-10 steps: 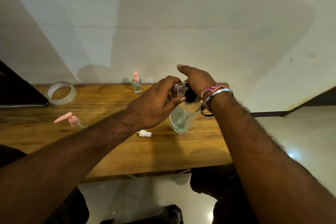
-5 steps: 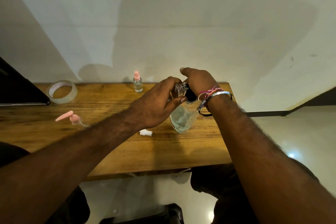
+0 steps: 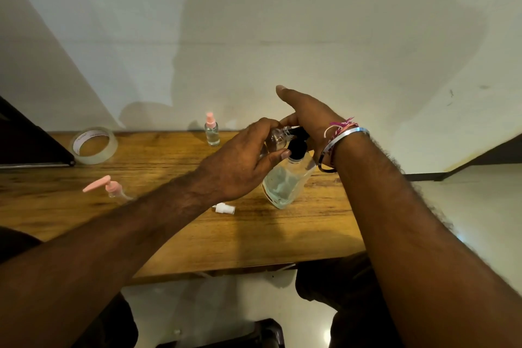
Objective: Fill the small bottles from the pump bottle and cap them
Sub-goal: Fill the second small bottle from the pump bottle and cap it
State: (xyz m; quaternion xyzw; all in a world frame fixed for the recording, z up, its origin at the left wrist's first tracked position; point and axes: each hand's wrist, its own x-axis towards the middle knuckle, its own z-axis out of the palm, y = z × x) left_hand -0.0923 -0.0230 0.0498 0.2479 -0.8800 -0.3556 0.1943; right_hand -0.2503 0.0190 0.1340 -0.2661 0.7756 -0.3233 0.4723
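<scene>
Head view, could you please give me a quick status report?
Left hand holds small clear bottle at black pump nozzle. Right hand presses pump bottle. White cap loose on table.

Small bottle (image 3: 278, 140): mostly hidden inside left hand (image 3: 240, 161).
Pump head (image 3: 298, 144): top covered by right hand (image 3: 308, 118).
Dark object (image 3: 28, 138), frame's left edge: cut off, unidentifiable.
Tape roll (image 3: 94, 145) print: too small to read.

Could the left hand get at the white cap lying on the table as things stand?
Probably not yet: the left hand grips a small bottle at the pump bottle. The white cap lies uncovered just below that wrist, so the path looks free.
</scene>
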